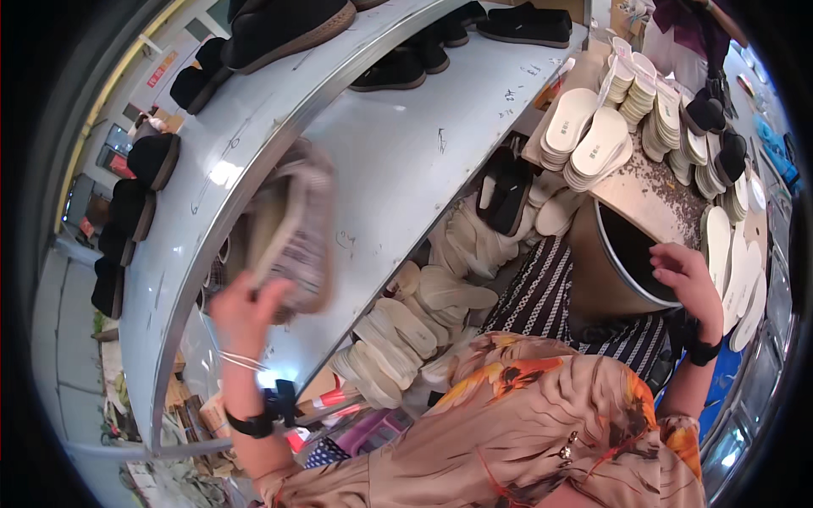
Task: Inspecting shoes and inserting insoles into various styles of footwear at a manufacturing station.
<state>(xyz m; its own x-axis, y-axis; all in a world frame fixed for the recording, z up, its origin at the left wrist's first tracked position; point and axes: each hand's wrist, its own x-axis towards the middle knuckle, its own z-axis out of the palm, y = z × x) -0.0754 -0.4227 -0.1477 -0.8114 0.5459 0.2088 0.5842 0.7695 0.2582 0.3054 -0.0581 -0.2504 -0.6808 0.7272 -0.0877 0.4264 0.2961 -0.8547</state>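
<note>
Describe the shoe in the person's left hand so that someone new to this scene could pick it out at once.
Start at the long curved grey metal shelf that crosses the picture. In front of its lower left stretch, the left hand holds up a shoe, blurred by motion. It is pale grey-beige with its sole side showing, while the black shoes sit in rows on the shelf.

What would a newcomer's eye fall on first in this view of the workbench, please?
Probably the blurred grey shoe raised in the left hand over the curved metal shelf, which carries black shoes along its far side. On the right, the right hand grips the rim of a brown bucket, with stacks of white insoles behind it.
</note>
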